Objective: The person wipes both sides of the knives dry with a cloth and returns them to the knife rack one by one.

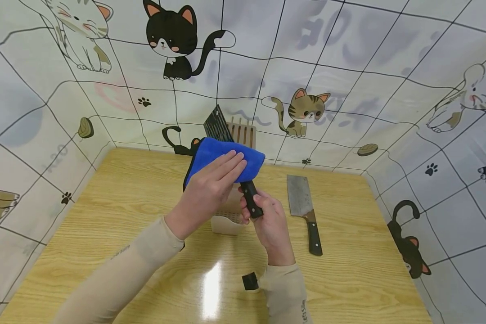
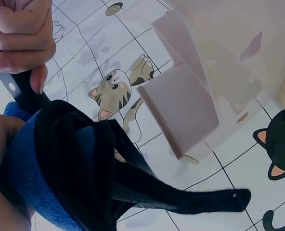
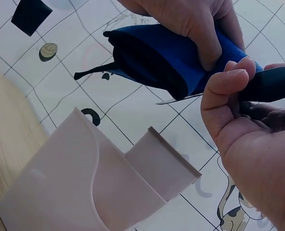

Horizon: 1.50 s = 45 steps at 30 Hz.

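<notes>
The knife [image 1: 252,200] is held up above the table, in front of and partly over the holder, its black handle pointing down toward the person and its broad blade slanting up and away to the left. The right hand [image 1: 269,220] is closed about the handle, fingers curled on one side and thumb on the other, with the butt and its pale rivets showing. Most of the blade is hidden under a blue cloth [image 1: 247,157] with a dark edging; only the far end shows above it, dark with pale stripes. The left hand [image 1: 210,184] pinches the cloth over the blade: its fingers lie nearly straight and close together on top, while the thumb presses from the other side, as the right wrist view shows. A loose, dark-edged part of the cloth hangs off beyond the left hand. Below and behind stands the pale holder [image 1: 225,226], with a brown slatted part [image 1: 249,132] rising at its back. A cleaver [image 1: 301,195] lies flat to the right, black handle nearest the person. Both arms wear beige sleeves [image 1: 283,288]; the right one's lettering seems to read "LetsSlim", the left one's is too small to read. Beyond the wooden table [image 1: 348,270], the wall covering [image 1: 247,72] bears printed cats and blurred, illegible lettering.
</notes>
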Each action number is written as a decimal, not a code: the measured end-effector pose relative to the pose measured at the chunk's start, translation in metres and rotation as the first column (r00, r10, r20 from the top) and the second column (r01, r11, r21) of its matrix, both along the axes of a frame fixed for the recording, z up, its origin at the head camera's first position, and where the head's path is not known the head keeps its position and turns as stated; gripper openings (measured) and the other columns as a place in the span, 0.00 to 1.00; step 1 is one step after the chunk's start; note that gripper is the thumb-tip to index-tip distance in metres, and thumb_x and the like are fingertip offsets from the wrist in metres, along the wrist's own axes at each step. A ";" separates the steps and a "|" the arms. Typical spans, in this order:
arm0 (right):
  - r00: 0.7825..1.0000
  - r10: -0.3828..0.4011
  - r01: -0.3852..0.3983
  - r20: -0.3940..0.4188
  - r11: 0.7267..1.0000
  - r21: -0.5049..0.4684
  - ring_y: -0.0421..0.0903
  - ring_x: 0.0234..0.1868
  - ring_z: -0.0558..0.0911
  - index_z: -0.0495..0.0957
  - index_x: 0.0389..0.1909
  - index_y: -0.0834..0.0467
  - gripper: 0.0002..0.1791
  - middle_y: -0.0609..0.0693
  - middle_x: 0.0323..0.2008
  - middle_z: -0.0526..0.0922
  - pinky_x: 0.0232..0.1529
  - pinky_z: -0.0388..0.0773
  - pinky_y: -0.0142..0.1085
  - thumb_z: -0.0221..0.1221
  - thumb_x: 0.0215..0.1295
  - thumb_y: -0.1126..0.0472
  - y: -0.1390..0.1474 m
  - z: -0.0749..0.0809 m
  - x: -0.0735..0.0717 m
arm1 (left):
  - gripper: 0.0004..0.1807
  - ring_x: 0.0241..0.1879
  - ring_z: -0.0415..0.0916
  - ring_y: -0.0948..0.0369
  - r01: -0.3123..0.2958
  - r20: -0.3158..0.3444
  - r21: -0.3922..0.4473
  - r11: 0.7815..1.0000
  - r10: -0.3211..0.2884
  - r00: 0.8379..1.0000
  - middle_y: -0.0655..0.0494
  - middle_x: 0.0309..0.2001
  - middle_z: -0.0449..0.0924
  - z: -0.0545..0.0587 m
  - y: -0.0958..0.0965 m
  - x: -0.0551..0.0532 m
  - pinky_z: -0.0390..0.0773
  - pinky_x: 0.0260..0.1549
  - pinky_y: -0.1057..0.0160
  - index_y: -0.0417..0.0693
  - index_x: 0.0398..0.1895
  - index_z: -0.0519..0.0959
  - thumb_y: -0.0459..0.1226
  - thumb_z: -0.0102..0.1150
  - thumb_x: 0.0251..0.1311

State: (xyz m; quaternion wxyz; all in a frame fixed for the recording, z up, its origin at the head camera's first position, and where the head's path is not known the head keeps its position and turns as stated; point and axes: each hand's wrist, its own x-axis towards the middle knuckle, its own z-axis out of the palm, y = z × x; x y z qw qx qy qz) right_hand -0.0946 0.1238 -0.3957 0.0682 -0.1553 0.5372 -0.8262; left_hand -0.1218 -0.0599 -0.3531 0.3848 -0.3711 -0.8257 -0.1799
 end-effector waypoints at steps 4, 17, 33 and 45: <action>1.000 0.006 -0.006 -0.011 1.000 -0.005 0.41 0.25 0.74 0.75 0.52 0.68 0.19 0.49 0.32 0.79 0.25 0.74 0.29 0.39 0.78 0.61 0.001 0.000 0.000 | 0.27 0.66 0.76 0.48 0.025 -0.014 -0.011 1.000 -0.025 1.000 0.42 0.63 0.81 -0.001 0.002 0.004 0.73 0.69 0.54 0.36 0.63 0.81 0.24 0.71 0.58; 0.998 0.041 -0.042 -0.047 0.999 -0.026 0.41 0.26 0.74 0.76 0.49 0.64 0.18 0.49 0.32 0.78 0.25 0.74 0.29 0.39 0.79 0.61 0.002 0.001 -0.001 | 0.26 0.66 0.77 0.47 0.008 -0.046 0.017 1.000 -0.007 0.999 0.41 0.62 0.81 -0.002 0.002 0.008 0.73 0.69 0.53 0.35 0.63 0.81 0.24 0.71 0.59; 0.995 0.093 -0.093 -0.032 0.995 -0.019 0.42 0.24 0.73 0.73 0.57 0.73 0.22 0.49 0.30 0.76 0.26 0.71 0.31 0.38 0.75 0.64 0.006 0.003 0.004 | 0.26 0.65 0.77 0.45 -0.102 0.080 0.101 0.990 0.094 0.992 0.40 0.63 0.80 0.006 -0.017 -0.011 0.76 0.66 0.51 0.35 0.63 0.80 0.24 0.69 0.60; 0.991 0.128 -0.127 -0.043 0.992 0.028 0.39 0.24 0.73 0.64 0.61 0.86 0.28 0.48 0.31 0.75 0.27 0.70 0.30 0.40 0.74 0.64 0.008 0.000 0.006 | 0.23 0.66 0.77 0.45 -0.160 0.181 0.145 0.976 0.133 0.974 0.39 0.64 0.80 0.014 -0.031 -0.020 0.75 0.67 0.49 0.33 0.62 0.80 0.21 0.61 0.62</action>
